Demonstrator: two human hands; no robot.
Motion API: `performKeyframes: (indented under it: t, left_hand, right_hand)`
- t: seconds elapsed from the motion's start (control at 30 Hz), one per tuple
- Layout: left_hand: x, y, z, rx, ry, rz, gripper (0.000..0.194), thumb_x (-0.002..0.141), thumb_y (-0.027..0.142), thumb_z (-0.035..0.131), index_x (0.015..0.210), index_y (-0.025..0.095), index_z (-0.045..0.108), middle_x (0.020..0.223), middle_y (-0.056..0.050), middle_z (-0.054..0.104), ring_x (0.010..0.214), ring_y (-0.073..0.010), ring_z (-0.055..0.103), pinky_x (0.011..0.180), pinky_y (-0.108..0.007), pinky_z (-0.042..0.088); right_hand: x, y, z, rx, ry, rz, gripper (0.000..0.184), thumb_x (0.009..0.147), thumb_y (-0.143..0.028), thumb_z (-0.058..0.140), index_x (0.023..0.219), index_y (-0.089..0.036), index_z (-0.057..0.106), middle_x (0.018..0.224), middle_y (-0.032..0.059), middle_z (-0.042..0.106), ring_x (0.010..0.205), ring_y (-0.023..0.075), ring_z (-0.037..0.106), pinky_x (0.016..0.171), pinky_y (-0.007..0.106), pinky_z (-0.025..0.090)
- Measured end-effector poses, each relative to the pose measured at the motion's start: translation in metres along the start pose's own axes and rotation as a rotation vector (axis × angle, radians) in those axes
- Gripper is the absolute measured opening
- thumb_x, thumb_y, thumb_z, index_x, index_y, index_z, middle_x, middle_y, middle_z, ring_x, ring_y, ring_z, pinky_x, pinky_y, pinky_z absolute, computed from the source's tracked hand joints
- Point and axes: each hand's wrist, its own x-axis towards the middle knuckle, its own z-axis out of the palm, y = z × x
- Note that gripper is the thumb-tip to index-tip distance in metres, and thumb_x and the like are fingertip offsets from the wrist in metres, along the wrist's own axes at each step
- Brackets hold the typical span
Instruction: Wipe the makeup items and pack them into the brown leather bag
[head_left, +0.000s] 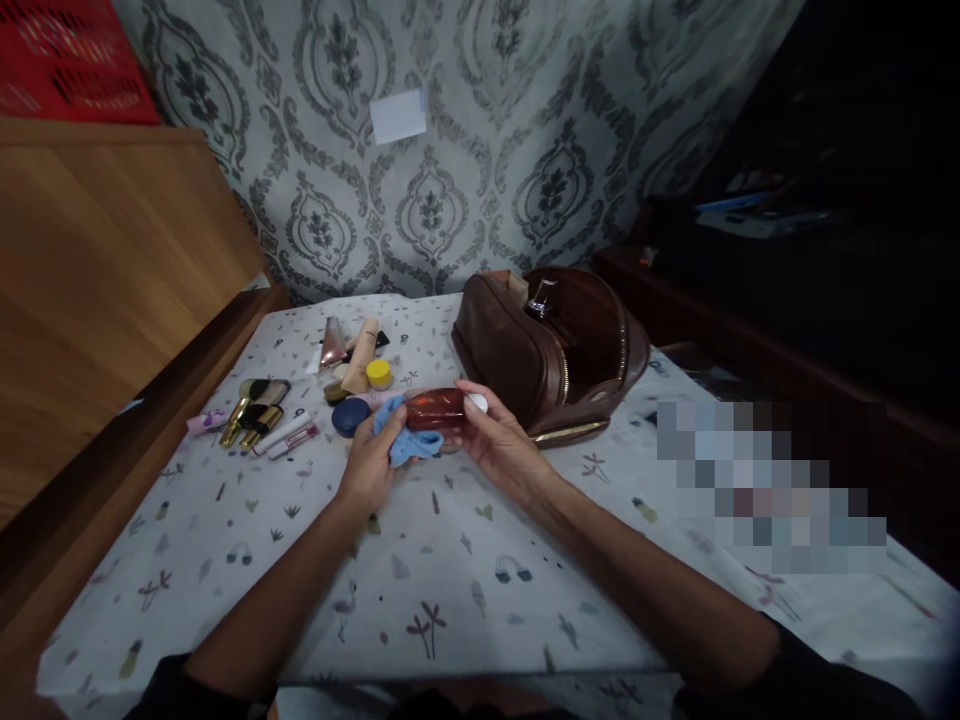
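Observation:
Over the middle of the table I hold an amber-red bottle [439,409] with a white cap, lying sideways between my hands. My right hand [499,435] is closed round its capped end. With my left hand [373,455] I grip a light blue cloth [409,445], pressed against the other end of the bottle. Just behind my left hand sit a round navy case [350,416] and a yellow-lidded jar [379,374]. An open brown toiletry bag [517,350] stands behind my right hand, with a shiny metallic item [543,296] inside it.
Several cosmetics, including a beige tube [362,355], a pink tube [332,343] and a white tube [286,432], lie at the left back of the patterned tablecloth [420,560]. A wooden panel [105,270] borders the left; dark furniture stands right. Pixelated items lie at the right edge.

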Motion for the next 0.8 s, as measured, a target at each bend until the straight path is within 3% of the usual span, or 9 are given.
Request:
performKeyframes:
  t: [0.13,0.23,0.33,0.43,0.5,0.53,0.6,0.8]
  left_hand:
    - [0.002,-0.001,-0.002,0.071,0.109,0.036,0.049,0.070,0.059,0.076,0.095,0.018,0.067,0.081,-0.001,0.068,0.064,-0.0120,0.061,0.054,-0.021,0.051]
    - [-0.001,0.002,-0.005,0.271,0.122,0.205,0.044,0.089,0.059,0.055,0.108,0.021,0.067,0.099,-0.005,0.069,0.087,-0.0172,0.065,0.077,-0.029,0.055]
    - [-0.009,0.004,-0.008,0.496,0.113,0.467,0.034,0.095,0.045,0.051,0.118,0.024,0.067,0.112,-0.006,0.063,0.110,-0.0202,0.058,0.103,-0.034,0.044]
    - [-0.018,-0.004,-0.010,0.895,-0.061,0.858,0.037,0.096,0.030,0.051,0.131,0.026,0.061,0.116,-0.009,0.055,0.112,-0.0225,0.055,0.104,-0.038,0.043]
    - [-0.019,-0.011,-0.012,1.113,-0.221,1.037,0.042,0.096,0.023,0.049,0.138,0.026,0.055,0.116,-0.011,0.053,0.108,-0.0232,0.056,0.096,-0.038,0.047]
    - [-0.018,-0.014,-0.014,1.177,-0.266,1.076,0.044,0.096,0.020,0.048,0.139,0.026,0.053,0.115,-0.011,0.052,0.106,-0.0234,0.056,0.094,-0.038,0.049]
    - [-0.012,-0.014,-0.018,1.251,-0.247,1.085,0.046,0.095,0.018,0.045,0.140,0.024,0.052,0.114,-0.012,0.051,0.106,-0.0240,0.056,0.092,-0.039,0.050]
    - [0.008,0.009,-0.032,1.231,0.044,0.993,0.039,0.097,0.024,0.045,0.134,0.021,0.058,0.112,-0.010,0.049,0.107,-0.0237,0.055,0.094,-0.041,0.049]
  right_hand:
    - [-0.002,0.001,0.003,-0.011,-0.001,-0.011,0.042,0.069,-0.038,0.085,0.105,-0.023,0.069,0.096,0.0016,0.074,0.077,0.0150,0.069,0.072,0.030,0.059]
    - [-0.005,0.001,0.007,-0.077,0.023,-0.087,0.042,0.070,-0.038,0.084,0.106,-0.022,0.070,0.096,0.0029,0.074,0.075,0.0152,0.069,0.076,0.032,0.059]
    - [-0.007,0.002,0.007,-0.173,0.082,-0.172,0.044,0.070,-0.040,0.083,0.108,-0.022,0.069,0.091,0.0022,0.074,0.070,0.0152,0.068,0.073,0.033,0.059]
    - [-0.007,0.005,0.004,-0.319,0.111,-0.216,0.046,0.070,-0.043,0.082,0.109,-0.023,0.069,0.082,0.0003,0.073,0.069,0.0171,0.067,0.071,0.034,0.058]
    - [-0.007,0.006,0.003,-0.433,0.108,-0.251,0.040,0.068,-0.042,0.083,0.100,-0.023,0.071,0.082,0.0000,0.073,0.071,0.0173,0.066,0.071,0.033,0.057]
    - [-0.007,0.007,0.003,-0.476,0.102,-0.264,0.036,0.068,-0.043,0.083,0.095,-0.022,0.071,0.082,0.0000,0.073,0.070,0.0171,0.066,0.069,0.032,0.057]
    - [-0.008,0.007,0.003,-0.522,0.083,-0.272,0.034,0.070,-0.046,0.081,0.090,-0.021,0.069,0.077,0.0003,0.071,0.066,0.0167,0.065,0.062,0.030,0.055]
    - [-0.009,0.005,0.004,-0.627,0.106,-0.300,0.039,0.079,-0.058,0.070,0.077,-0.022,0.056,0.059,0.0003,0.067,0.052,0.0164,0.063,0.046,0.025,0.043]
